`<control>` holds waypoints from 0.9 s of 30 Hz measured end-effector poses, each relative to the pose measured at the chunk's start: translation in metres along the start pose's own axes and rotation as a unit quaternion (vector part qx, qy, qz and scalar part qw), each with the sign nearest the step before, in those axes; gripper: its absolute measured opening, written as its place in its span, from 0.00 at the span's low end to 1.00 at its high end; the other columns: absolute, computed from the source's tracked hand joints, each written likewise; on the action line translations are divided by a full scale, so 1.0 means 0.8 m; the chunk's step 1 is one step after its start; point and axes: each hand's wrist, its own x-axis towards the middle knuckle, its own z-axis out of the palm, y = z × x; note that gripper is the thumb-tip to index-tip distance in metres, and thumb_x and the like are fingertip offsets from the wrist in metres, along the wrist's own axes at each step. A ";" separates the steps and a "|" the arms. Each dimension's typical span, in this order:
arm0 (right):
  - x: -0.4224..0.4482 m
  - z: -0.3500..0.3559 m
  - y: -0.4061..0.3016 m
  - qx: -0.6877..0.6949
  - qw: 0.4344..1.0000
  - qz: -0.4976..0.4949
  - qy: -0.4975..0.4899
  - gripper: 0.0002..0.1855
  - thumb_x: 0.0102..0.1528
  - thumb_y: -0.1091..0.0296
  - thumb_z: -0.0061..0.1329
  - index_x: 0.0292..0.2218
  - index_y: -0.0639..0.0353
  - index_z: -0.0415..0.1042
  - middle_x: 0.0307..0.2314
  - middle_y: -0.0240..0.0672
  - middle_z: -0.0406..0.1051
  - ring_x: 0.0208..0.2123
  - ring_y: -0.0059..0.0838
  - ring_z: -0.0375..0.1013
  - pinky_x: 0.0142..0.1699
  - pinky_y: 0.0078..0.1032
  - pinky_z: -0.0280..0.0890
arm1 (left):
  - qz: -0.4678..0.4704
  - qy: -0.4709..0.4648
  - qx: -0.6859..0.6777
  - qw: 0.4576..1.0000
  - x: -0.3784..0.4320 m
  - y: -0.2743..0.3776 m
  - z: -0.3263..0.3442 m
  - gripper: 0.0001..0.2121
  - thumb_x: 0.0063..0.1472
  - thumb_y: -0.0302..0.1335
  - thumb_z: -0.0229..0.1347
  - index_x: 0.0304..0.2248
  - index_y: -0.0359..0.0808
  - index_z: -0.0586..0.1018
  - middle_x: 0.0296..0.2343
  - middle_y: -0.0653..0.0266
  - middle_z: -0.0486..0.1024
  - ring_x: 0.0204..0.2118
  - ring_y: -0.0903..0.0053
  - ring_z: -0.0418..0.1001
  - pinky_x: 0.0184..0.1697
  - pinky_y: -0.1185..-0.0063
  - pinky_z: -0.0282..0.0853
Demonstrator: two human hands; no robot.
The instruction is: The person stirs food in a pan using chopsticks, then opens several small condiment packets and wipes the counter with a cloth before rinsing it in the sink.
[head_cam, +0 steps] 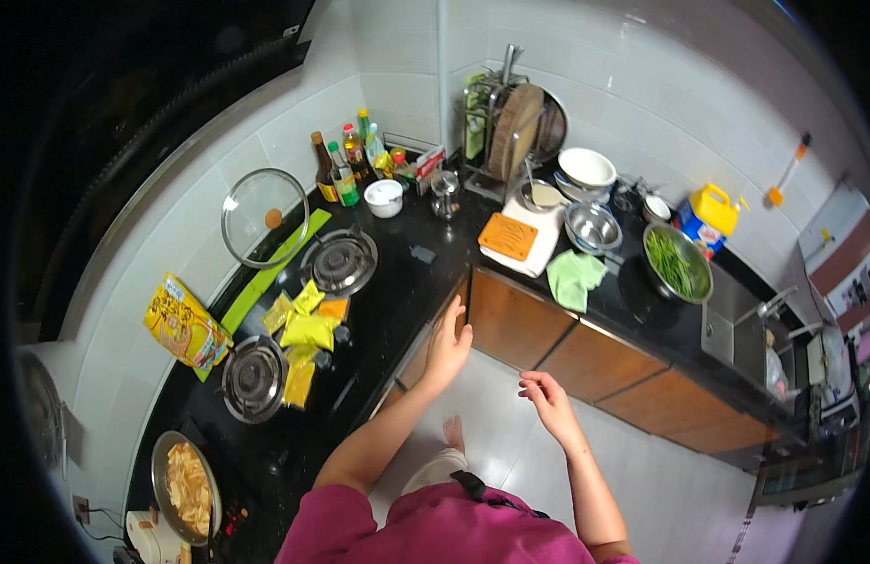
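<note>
My left hand (447,349) is held in the air near the front edge of the black countertop (400,303), fingers extended and nothing in it. Lower and to the right, over the floor, my right hand (550,405) hangs with loosely bent fingers and is also free of any object. Left of my left hand, yellow packets (309,331) lie between two gas burners (340,262). Beyond it on the right-hand counter, an orange board (508,236) rests on a white cloth or board, beside a green cloth (576,279).
A glass lid (265,218) leans against the wall. Seasoning bottles (343,166) stand in the corner beside a rack of cutting boards (520,130). Green vegetables fill a metal bowl (704,275) near the sink (717,328). A pan (160,479) of sliced food sits at lower left.
</note>
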 end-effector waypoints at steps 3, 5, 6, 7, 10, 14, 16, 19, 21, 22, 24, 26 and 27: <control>0.088 0.006 -0.016 -0.019 0.999 -0.013 -0.035 0.14 0.57 0.64 0.39 0.42 0.64 0.64 0.32 0.36 0.68 0.34 0.24 0.68 0.41 0.20 0.62 | -0.006 0.019 -0.006 1.000 0.055 -0.025 -0.006 0.26 0.54 0.25 0.47 0.53 0.35 0.56 0.45 0.56 0.65 0.48 0.64 0.62 0.50 0.75 0.57; 0.143 0.009 -0.031 -0.011 0.998 -0.028 -0.049 0.14 0.57 0.65 0.39 0.42 0.64 0.64 0.31 0.34 0.68 0.34 0.22 0.68 0.40 0.19 0.62 | -0.032 0.027 -0.017 0.999 0.092 -0.031 -0.017 0.25 0.55 0.25 0.46 0.53 0.34 0.56 0.45 0.56 0.65 0.49 0.65 0.62 0.51 0.75 0.55; 0.166 0.015 -0.038 -0.015 0.998 -0.033 -0.059 0.14 0.57 0.65 0.39 0.41 0.64 0.64 0.31 0.34 0.68 0.34 0.22 0.68 0.40 0.18 0.61 | -0.029 0.039 0.004 0.999 0.104 -0.039 -0.022 0.25 0.56 0.25 0.46 0.53 0.34 0.55 0.46 0.57 0.64 0.48 0.67 0.62 0.50 0.77 0.56; 0.189 0.018 -0.045 -0.020 0.997 -0.038 -0.069 0.14 0.57 0.65 0.39 0.41 0.64 0.64 0.31 0.33 0.68 0.34 0.21 0.68 0.40 0.18 0.61 | -0.025 0.049 0.025 0.998 0.116 -0.046 -0.027 0.24 0.56 0.24 0.46 0.53 0.34 0.55 0.46 0.57 0.64 0.48 0.68 0.63 0.49 0.78 0.57; 0.255 0.021 -0.050 -0.058 0.989 -0.046 -0.129 0.14 0.57 0.66 0.38 0.42 0.66 0.63 0.33 0.32 0.66 0.35 0.20 0.67 0.42 0.18 0.61 | -0.072 0.074 0.020 0.994 0.148 -0.064 -0.038 0.24 0.55 0.24 0.46 0.52 0.33 0.57 0.45 0.56 0.65 0.48 0.65 0.61 0.50 0.75 0.55; 0.347 0.017 -0.043 -0.056 0.985 -0.041 -0.160 0.13 0.56 0.68 0.39 0.42 0.63 0.64 0.31 0.31 0.67 0.32 0.18 0.66 0.39 0.15 0.60 | -0.099 0.113 0.035 0.988 0.189 -0.093 -0.058 0.23 0.55 0.25 0.47 0.51 0.33 0.59 0.43 0.54 0.65 0.48 0.64 0.61 0.51 0.73 0.55; 0.397 0.014 -0.041 -0.045 0.982 -0.049 -0.176 0.13 0.57 0.68 0.38 0.42 0.64 0.64 0.31 0.33 0.67 0.32 0.19 0.66 0.39 0.16 0.61 | -0.107 0.136 0.049 0.984 0.216 -0.103 -0.066 0.23 0.55 0.25 0.47 0.51 0.33 0.59 0.43 0.54 0.65 0.47 0.63 0.62 0.50 0.73 0.55; 0.465 0.007 -0.047 -0.023 0.979 -0.041 -0.198 0.13 0.57 0.69 0.38 0.42 0.65 0.64 0.31 0.33 0.68 0.33 0.20 0.67 0.40 0.16 0.61 | -0.116 0.158 0.078 0.977 0.260 -0.122 -0.075 0.23 0.55 0.25 0.48 0.51 0.33 0.59 0.43 0.54 0.65 0.47 0.63 0.62 0.50 0.74 0.56; 0.502 0.011 -0.056 -0.012 0.981 -0.014 -0.195 0.13 0.57 0.69 0.38 0.42 0.66 0.64 0.31 0.34 0.68 0.33 0.20 0.67 0.41 0.16 0.60 | -0.132 0.175 0.065 0.973 0.290 -0.125 -0.073 0.22 0.55 0.25 0.48 0.50 0.31 0.60 0.42 0.54 0.66 0.47 0.63 0.62 0.49 0.74 0.57; 0.524 0.012 -0.057 -0.020 0.976 -0.054 -0.208 0.13 0.57 0.69 0.38 0.42 0.66 0.64 0.31 0.34 0.68 0.33 0.21 0.67 0.41 0.16 0.61 | -0.140 0.181 0.060 0.972 0.305 -0.125 -0.073 0.22 0.55 0.24 0.48 0.50 0.31 0.60 0.42 0.54 0.66 0.46 0.63 0.63 0.48 0.75 0.57; 0.556 0.013 -0.066 -0.004 0.973 -0.059 -0.221 0.12 0.56 0.71 0.38 0.41 0.66 0.64 0.32 0.35 0.68 0.34 0.21 0.67 0.41 0.16 0.61 | -0.133 0.185 0.091 0.969 0.329 -0.126 -0.073 0.22 0.54 0.23 0.49 0.49 0.30 0.61 0.42 0.53 0.67 0.46 0.63 0.64 0.46 0.76 0.60; 0.586 0.024 -0.072 0.013 0.969 -0.070 -0.235 0.12 0.56 0.72 0.38 0.41 0.67 0.64 0.32 0.35 0.68 0.34 0.22 0.67 0.41 0.17 0.61 | -0.104 0.198 0.124 0.967 0.353 -0.135 -0.081 0.23 0.53 0.23 0.50 0.50 0.30 0.61 0.41 0.53 0.67 0.46 0.63 0.64 0.46 0.76 0.60; 0.602 0.029 -0.077 0.019 0.967 -0.076 -0.242 0.12 0.56 0.72 0.38 0.41 0.66 0.64 0.32 0.35 0.68 0.34 0.22 0.67 0.41 0.17 0.61 | -0.088 0.206 0.137 0.965 0.365 -0.139 -0.083 0.23 0.53 0.23 0.50 0.50 0.30 0.61 0.41 0.52 0.67 0.46 0.63 0.64 0.46 0.76 0.60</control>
